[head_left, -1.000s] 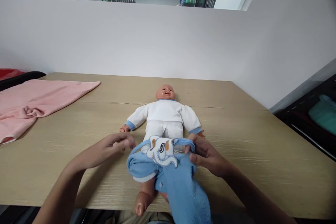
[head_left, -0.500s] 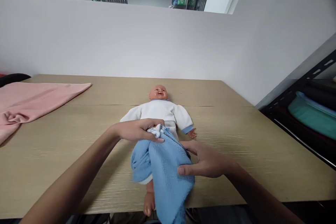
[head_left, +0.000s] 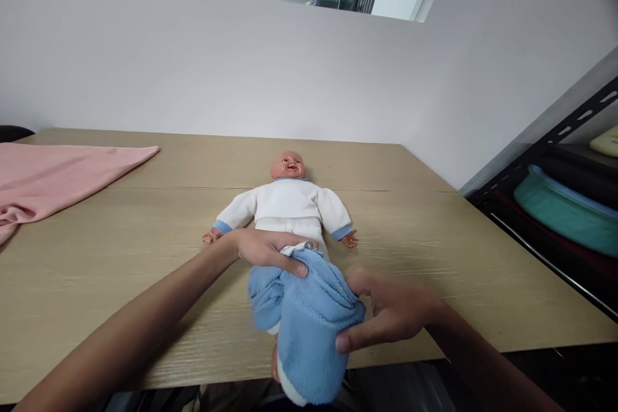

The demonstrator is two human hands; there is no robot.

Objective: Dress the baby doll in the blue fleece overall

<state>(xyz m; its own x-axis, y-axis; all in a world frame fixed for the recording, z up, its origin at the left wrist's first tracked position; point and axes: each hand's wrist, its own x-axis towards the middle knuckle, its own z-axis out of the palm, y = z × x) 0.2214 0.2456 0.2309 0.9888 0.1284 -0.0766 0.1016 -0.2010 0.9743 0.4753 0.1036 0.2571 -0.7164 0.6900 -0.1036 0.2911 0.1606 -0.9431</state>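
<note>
in the head view, the left hand [head_left: 265, 250] is pinching the bunched top of a blue fleece garment [head_left: 313, 328]; the right hand [head_left: 393, 306] is spreading thumb from fingers at its edge, its grip impossible to tell. beyond the fingertips, a white-clad doll [head_left: 290, 199] is lying face-up on a table [head_left: 415, 219], the garment covering its legs.

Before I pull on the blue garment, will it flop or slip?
The blue garment will likely flop: its cloth bunches in folds. Its fuzzy surface suggests it shouldn't slip easily. It may drag on the doll, whose leg shows below one cuff.
</note>
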